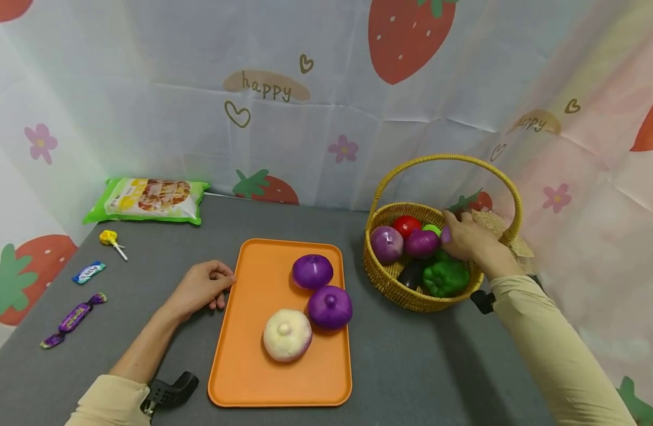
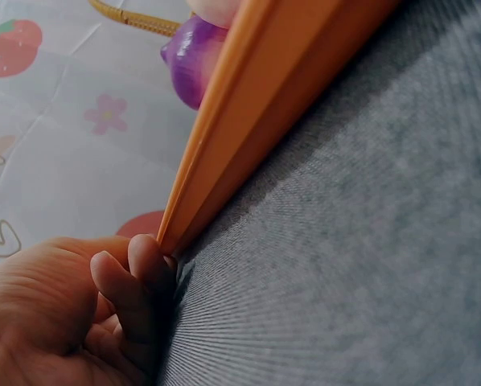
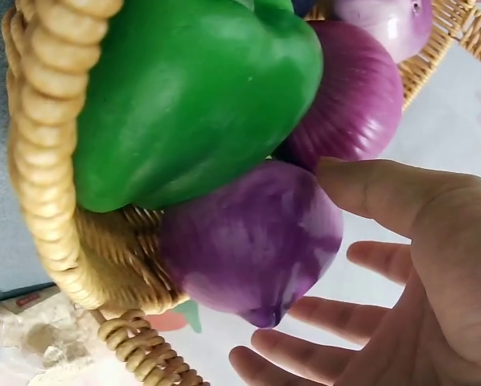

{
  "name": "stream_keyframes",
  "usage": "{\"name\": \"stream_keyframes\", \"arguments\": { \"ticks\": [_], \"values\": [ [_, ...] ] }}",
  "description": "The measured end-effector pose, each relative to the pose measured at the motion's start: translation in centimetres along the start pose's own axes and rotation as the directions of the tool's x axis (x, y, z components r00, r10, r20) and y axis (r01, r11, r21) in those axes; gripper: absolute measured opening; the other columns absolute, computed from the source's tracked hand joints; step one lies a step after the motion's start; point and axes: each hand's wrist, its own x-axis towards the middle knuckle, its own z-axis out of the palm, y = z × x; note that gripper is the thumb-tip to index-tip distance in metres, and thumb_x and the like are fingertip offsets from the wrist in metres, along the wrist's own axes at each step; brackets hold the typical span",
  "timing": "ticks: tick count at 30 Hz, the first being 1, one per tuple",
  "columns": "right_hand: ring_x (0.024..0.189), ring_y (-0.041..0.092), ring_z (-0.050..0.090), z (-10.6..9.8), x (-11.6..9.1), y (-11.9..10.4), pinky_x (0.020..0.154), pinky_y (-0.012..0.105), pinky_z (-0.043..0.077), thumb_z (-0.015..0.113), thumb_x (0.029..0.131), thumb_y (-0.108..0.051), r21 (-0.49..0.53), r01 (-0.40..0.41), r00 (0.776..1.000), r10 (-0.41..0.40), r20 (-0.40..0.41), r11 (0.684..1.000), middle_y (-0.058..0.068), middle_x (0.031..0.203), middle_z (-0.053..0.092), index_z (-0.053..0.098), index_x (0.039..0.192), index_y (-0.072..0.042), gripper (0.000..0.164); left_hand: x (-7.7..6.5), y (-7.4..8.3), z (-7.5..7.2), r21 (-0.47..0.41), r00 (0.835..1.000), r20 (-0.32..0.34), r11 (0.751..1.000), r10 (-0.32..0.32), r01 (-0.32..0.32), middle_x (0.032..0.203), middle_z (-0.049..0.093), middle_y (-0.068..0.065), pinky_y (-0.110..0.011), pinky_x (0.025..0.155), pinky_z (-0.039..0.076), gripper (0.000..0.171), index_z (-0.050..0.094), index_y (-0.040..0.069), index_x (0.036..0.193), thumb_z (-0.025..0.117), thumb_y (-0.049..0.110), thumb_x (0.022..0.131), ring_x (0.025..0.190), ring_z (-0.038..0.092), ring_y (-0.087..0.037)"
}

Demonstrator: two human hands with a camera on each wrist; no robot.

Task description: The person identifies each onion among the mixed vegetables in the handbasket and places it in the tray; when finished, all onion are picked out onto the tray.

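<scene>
Over on the R side of the tabletop [image 1: 401, 367], the right hand [image 1: 467, 236] is at the wicker basket [image 1: 406, 300], thumb up against a purple onion [image 3: 248, 241] w/ the other fingers spread round its far side. Can't tell from the pics if it's actually gripping, tbh. That onion sits up by the rim next to a green pepper [image 1: 446, 278]; also packed in there: a magenta onion [image 1: 422, 244], a paler purple onion [image 1: 387, 244], sth round + red [image 1: 406, 225], and sth dark [image 1: 413, 274].

Left hand [image 1: 203, 288] is well apart from the right, pinching the left rim of the orange tray [image 1: 246, 378]. On the tray: a deep purple onion [image 1: 312, 271] twd the far end, a 2nd purple onion [image 1: 331, 310] touching it, and a whitish onion [image 1: 287, 335] right beside that one.

Far L, going near to far: purple-wrapped candy [image 1: 74, 318], blue-wrapped sweet [image 1: 89, 272], yellow lollipop [image 1: 109, 238], then a green-edged food bag [image 1: 161, 201] by the printed curtain [image 1: 171, 136]. Beige sleeves on both arms, fyi.
</scene>
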Motion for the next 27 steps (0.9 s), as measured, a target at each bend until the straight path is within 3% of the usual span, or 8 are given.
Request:
{"name": "stream_keyframes", "arguments": {
  "ticks": [4,9,13,19,23,27],
  "values": [
    [0.122,0.061,0.043,0.1,0.1,0.3,0.095,0.069,0.042,0.041,0.098,-0.026,-0.007,0.033,0.999,-0.033,0.014,0.999,0.044,0.138,0.034,0.030,0.147,0.001,0.057,0.0,0.0,0.0,-0.002,1.000,-0.001,1.000,0.002,-0.002,0.073,0.063,-0.008,-0.031,0.048,0.052,0.024,0.058,-0.004,0.109,0.057,0.017,0.098,0.050,0.058,-0.014],
    [0.106,0.049,0.056,0.3,0.1,0.6,0.088,0.062,0.047,0.048,0.096,-0.019,0.004,0.108,0.994,-0.108,-0.005,0.994,0.036,0.116,0.051,0.048,0.127,0.002,0.037,0.0,0.0,0.0,-0.001,1.000,-0.003,1.000,0.009,-0.009,0.072,0.063,-0.008,-0.030,0.047,0.052,0.025,0.058,-0.004,0.109,0.058,0.017,0.097,0.050,0.058,-0.014],
    [0.103,0.045,0.057,0.4,0.0,0.8,0.086,0.059,0.049,0.054,0.092,-0.017,-0.025,0.150,0.986,-0.151,-0.063,0.988,0.032,0.110,0.056,0.051,0.125,0.003,0.039,0.0,-0.1,0.0,0.002,1.000,-0.006,1.000,0.014,-0.014,0.071,0.063,-0.008,-0.029,0.047,0.051,0.027,0.058,-0.005,0.111,0.057,0.018,0.098,0.049,0.057,-0.013],
    [0.095,0.041,0.061,0.6,-0.9,0.7,0.079,0.056,0.052,0.064,0.084,-0.024,-0.034,0.110,0.978,-0.114,-0.176,0.993,0.029,0.115,0.055,0.047,0.131,0.001,0.056,0.1,-0.1,0.1,0.000,1.000,-0.007,1.000,0.005,-0.005,0.070,0.062,-0.007,-0.028,0.046,0.050,0.028,0.057,-0.005,0.113,0.057,0.018,0.099,0.048,0.056,-0.012],
    [0.097,0.044,0.060,0.6,-2.0,0.2,0.080,0.057,0.051,0.067,0.082,-0.030,-0.033,0.110,0.951,-0.115,-0.286,0.993,0.030,0.123,0.053,0.046,0.133,-0.001,0.063,-0.1,0.2,0.0,-0.005,1.000,-0.004,1.000,0.003,-0.003,0.069,0.061,-0.007,-0.029,0.046,0.050,0.027,0.057,-0.006,0.111,0.057,0.018,0.098,0.048,0.056,-0.012],
    [0.101,0.046,0.058,0.6,-3.6,-0.9,0.082,0.059,0.050,0.069,0.082,-0.030,-0.004,0.164,0.899,-0.151,-0.412,0.987,0.028,0.126,0.054,0.049,0.133,-0.003,0.061,-0.2,0.4,-0.1,-0.013,1.000,-0.003,1.000,0.002,-0.002,0.068,0.061,-0.006,-0.029,0.047,0.051,0.026,0.057,-0.006,0.110,0.058,0.018,0.098,0.049,0.057,-0.012]
  ]
}}
